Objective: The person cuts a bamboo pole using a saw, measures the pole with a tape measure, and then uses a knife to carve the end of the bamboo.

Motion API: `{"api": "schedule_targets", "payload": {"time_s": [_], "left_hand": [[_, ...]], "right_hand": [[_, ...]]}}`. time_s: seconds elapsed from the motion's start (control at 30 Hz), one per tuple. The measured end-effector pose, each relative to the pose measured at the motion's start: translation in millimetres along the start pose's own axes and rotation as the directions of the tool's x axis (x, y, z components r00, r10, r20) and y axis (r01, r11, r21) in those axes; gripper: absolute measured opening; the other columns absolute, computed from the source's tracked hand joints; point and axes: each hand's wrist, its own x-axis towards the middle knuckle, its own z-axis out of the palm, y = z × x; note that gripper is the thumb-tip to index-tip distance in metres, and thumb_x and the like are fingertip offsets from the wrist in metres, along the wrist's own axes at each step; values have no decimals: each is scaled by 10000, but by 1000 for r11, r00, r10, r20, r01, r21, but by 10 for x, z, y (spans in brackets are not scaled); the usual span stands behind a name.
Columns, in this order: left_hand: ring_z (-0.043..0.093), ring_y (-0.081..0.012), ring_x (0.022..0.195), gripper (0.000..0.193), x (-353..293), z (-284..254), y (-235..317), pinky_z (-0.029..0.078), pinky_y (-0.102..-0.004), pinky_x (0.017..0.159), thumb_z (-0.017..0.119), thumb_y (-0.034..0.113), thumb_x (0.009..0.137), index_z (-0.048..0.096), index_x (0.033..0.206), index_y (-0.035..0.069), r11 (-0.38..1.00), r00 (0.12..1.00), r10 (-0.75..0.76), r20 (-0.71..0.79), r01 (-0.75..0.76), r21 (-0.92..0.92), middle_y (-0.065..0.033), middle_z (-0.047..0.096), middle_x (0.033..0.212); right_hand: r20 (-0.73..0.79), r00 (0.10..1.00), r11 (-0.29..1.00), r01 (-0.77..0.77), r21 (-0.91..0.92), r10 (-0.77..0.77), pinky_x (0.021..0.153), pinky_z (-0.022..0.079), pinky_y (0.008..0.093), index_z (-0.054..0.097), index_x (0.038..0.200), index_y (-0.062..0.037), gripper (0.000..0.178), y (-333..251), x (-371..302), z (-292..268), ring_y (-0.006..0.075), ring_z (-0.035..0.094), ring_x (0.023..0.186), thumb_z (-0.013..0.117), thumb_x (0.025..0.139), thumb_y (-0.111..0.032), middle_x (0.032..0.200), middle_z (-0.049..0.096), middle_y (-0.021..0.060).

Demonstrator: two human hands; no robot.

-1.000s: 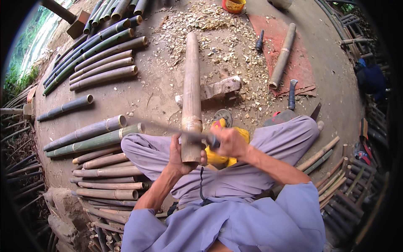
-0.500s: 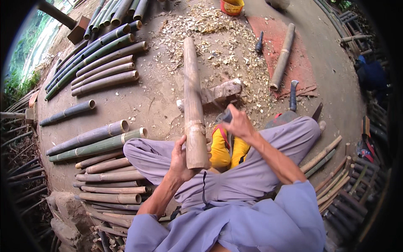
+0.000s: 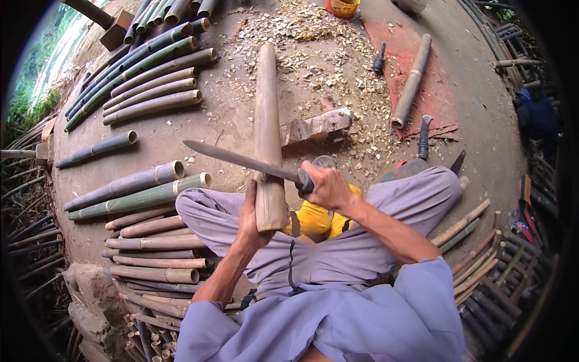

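A thick tan bamboo pole [image 3: 268, 108] points away from me, its near end above my lap. My left hand [image 3: 249, 217] is closed around that near end from the left side. In my right hand [image 3: 326, 186] I grip the dark handle of a long knife [image 3: 238, 159]. Its blade lies across the bamboo just beyond the node, with the tip out to the left. Behind the pole, a rough wooden block [image 3: 316, 126] rests on the ground among pale chips. Whether the pole touches the block cannot be made out.
Several bamboo lengths [image 3: 129, 187] lie in rows at my left. On a red mat [image 3: 435, 102] ahead right is another bamboo piece [image 3: 412, 81]. A dark-handled tool [image 3: 424, 139] stands near my right knee. Wood chips [image 3: 307, 36] cover the far ground, beside a red-yellow bucket [image 3: 342, 7].
The knife, blurred before on the right of the pole, now lies across it with its tip to the left. The pole has turned slightly and shifted left; my left hand still grips it.
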Motion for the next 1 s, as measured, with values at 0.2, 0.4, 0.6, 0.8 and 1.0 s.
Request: {"api": "schedule_targets", "payload": {"time_s": [0.2,0.4,0.6,0.8,1.0], "left_hand": [[629,-277,600,683,-43,-45,62,529,-365,498,362,662,867,562,1032,30,997,998,-33,45,30,67,-134,620,762],[621,-270,579,683,22,-105,94,516,-370,493,344,653,879,544,1045,21,998,997,-60,42,62,-30,-151,616,738],[627,-270,602,685,85,-85,119,518,-364,490,359,671,860,559,1048,43,999,999,8,49,-10,43,-149,629,767],[631,-263,584,670,12,-126,132,528,-368,472,401,674,843,563,1031,51,999,996,-22,89,18,48,-144,634,754],[646,-275,609,716,74,-180,99,554,-392,504,457,668,807,521,1137,36,997,995,-24,98,17,74,-142,637,818]], "right_hand": [[-31,961,961,275,-34,-276,511,497,450,470,838,-65,243,-236,-94,-132,342,597,533,628,661,-117,542,524,117],[73,997,998,-21,54,17,549,493,460,432,832,-46,302,-149,28,-92,386,608,612,659,681,-177,630,581,197],[46,997,997,-66,38,64,547,487,445,456,844,-55,310,80,266,-73,380,593,595,677,661,-171,634,566,181],[68,997,999,37,4,-37,575,520,472,465,871,-36,310,-45,53,24,371,631,629,665,666,-153,656,604,205],[37,993,991,-111,70,109,562,500,479,462,838,-54,296,35,122,-67,404,617,613,675,687,-194,587,579,227]]}}
